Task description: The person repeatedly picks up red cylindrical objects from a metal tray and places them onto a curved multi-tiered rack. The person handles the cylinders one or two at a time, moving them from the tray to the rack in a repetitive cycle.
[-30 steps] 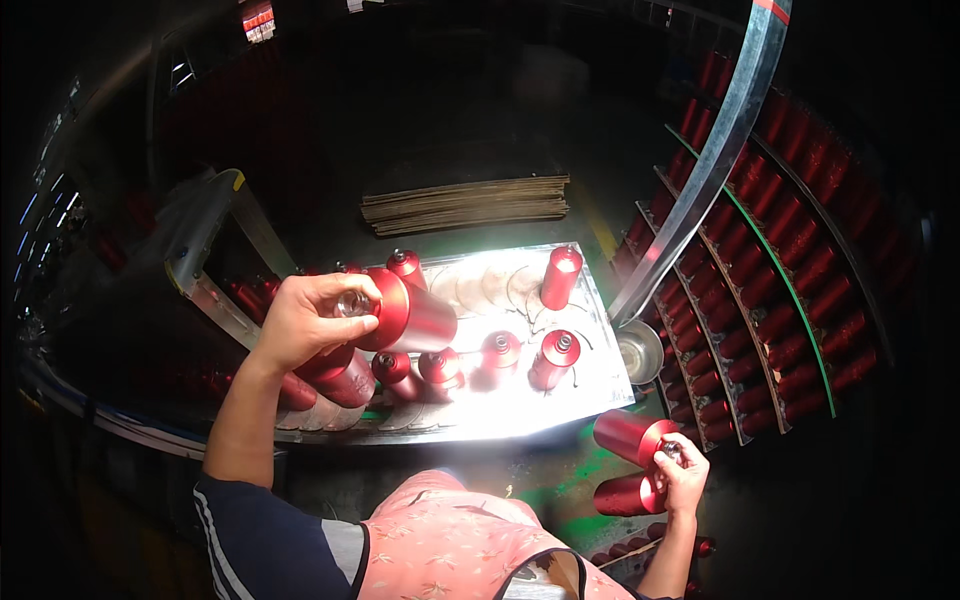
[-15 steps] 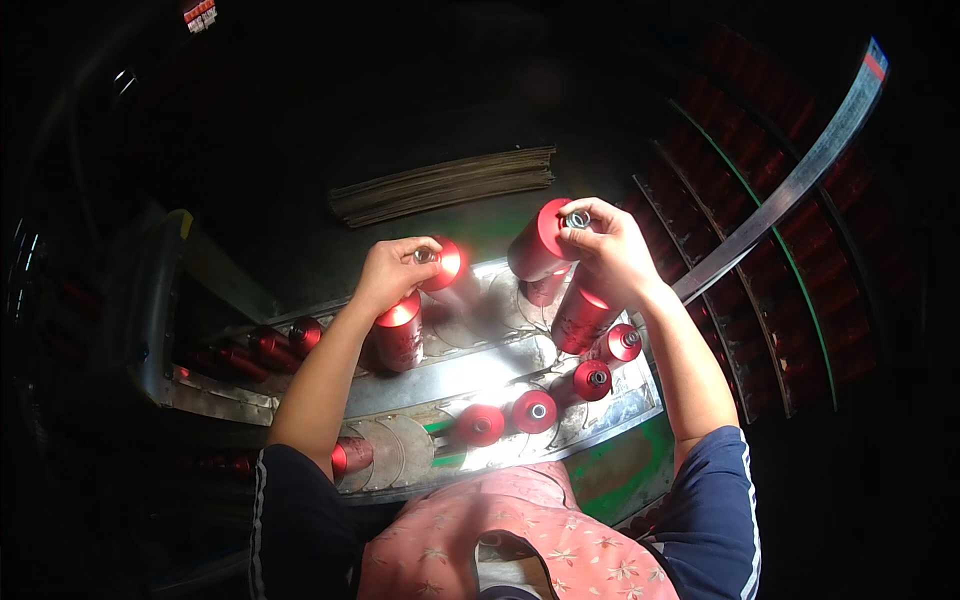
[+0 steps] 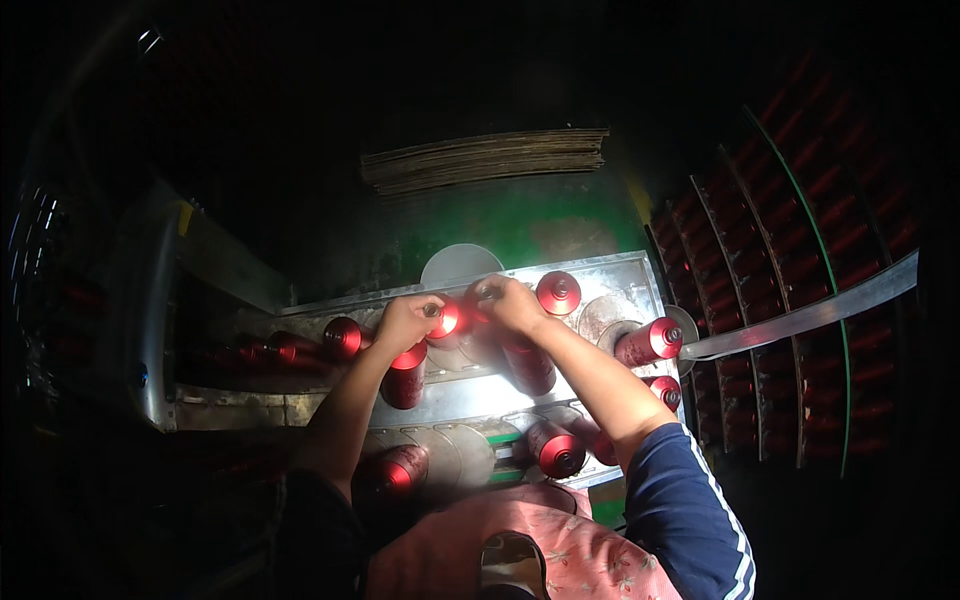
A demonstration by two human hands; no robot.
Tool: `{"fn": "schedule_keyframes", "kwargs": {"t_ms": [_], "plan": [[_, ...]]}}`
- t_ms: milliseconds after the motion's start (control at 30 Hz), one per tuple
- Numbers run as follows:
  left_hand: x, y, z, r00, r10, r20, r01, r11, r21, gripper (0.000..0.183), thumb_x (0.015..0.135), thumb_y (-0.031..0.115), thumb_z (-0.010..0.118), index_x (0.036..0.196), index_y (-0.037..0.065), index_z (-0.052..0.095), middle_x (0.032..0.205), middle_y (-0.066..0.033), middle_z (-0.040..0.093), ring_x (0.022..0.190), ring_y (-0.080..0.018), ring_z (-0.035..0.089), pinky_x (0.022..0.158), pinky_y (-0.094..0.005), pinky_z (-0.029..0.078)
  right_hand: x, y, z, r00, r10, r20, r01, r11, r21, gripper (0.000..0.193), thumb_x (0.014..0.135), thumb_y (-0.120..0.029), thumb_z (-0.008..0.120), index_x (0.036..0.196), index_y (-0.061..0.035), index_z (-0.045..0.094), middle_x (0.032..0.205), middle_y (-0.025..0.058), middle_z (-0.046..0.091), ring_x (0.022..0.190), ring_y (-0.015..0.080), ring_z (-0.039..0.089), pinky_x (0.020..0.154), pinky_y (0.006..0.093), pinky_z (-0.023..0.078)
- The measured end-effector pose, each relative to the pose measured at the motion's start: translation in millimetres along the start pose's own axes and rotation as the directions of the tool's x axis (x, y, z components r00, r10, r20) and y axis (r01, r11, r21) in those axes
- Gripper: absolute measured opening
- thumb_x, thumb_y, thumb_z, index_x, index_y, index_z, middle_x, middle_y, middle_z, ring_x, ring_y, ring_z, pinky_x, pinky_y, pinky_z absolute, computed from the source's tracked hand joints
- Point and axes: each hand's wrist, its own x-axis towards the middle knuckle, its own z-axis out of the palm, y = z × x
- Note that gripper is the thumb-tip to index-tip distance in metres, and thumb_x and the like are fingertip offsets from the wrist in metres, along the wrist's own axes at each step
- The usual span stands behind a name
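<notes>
My left hand (image 3: 408, 320) closes its fingers round the neck of a red metal bottle (image 3: 447, 318) over the far lane of a metal conveyor (image 3: 460, 378). Close beside it, my right hand (image 3: 515, 303) pinches the top of another red bottle (image 3: 476, 304), which is partly hidden by the hand and glare. Below the left wrist stands a red bottle (image 3: 405, 382); one more red bottle (image 3: 530, 370) shows under the right hand. To the right of that hand, a red bottle with a short neck (image 3: 559, 292) stands upright, touched by neither hand.
More red bottles stand in the near lane (image 3: 556, 450) and at the conveyor's right end (image 3: 652, 342). Racks of red bottles (image 3: 790, 290) line the right side, crossed by a metal strip (image 3: 820, 318). Flat cardboard sheets (image 3: 485, 160) lie stacked beyond a round grey disc (image 3: 460, 263).
My right hand has come leftward and is now next to my left hand. The left hand still grips a bottle neck. The view has shifted, and bottles on the conveyor stand in different places.
</notes>
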Motion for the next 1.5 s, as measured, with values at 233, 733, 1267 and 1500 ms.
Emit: {"fn": "schedule_keyframes", "kwargs": {"t_ms": [233,733,1267,1500], "plan": [[-23.5,-15.0,-19.0,0.989,0.086,-0.123,-0.080,0.995,0.052,0.021,0.082,0.004,0.068,0.102,0.008,0.072,0.055,0.0047,0.050,0.049,-0.0021,0.044,0.046,-0.0225,0.033,-67.2,1.1,-43.9,0.999,-0.021,-0.044,0.034,0.953,0.303,0.046,0.087,-0.008,0.069,0.132,-0.0032,0.060,0.068,0.0007,0.056,0.062,0.0091,0.054,0.059,0.0264,0.046],[-128.4,32.0,-128.6,0.903,0.024,-0.429,-0.136,0.963,-0.232,0.039,0.092,0.004,0.064,0.131,0.000,0.060,0.057,0.0030,0.050,0.043,-0.0019,0.039,0.039,-0.0199,0.028,26.0,24.5,5.2,0.860,-0.083,-0.503,0.217,0.953,0.213,0.033,0.089,-0.011,0.068,0.121,-0.0070,0.065,0.074,0.0030,0.063,0.069,0.0111,0.057,0.068,0.0279,0.049],[-158.2,133.1,0.4,0.825,0.554,0.112,-0.344,0.649,-0.679,0.040,0.090,0.004,0.066,0.129,-0.001,0.059,0.084,-0.0046,0.064,0.065,-0.0065,0.057,0.060,-0.0186,0.048,-190.6,-106.9,77.4,0.867,-0.351,-0.352,0.375,0.927,-0.001,0.098,0.055,-0.021,0.087,0.139,-0.0054,0.040,0.127,0.0163,0.054,0.120,0.0317,0.054,0.103,0.0407,0.043],[-178.7,-1.5,43.1,0.504,0.440,0.743,-0.636,0.771,-0.025,0.053,0.076,0.021,0.080,0.126,0.012,0.066,0.132,-0.0077,0.062,0.124,-0.0244,0.053,0.108,-0.0374,0.038,-300.2,16.0,125.1,0.549,0.016,-0.836,0.194,0.970,0.146,0.093,0.057,-0.020,0.089,0.133,-0.0041,0.039,0.124,0.0137,0.054,0.116,0.0240,0.056,0.101,0.0377,0.045]]}}
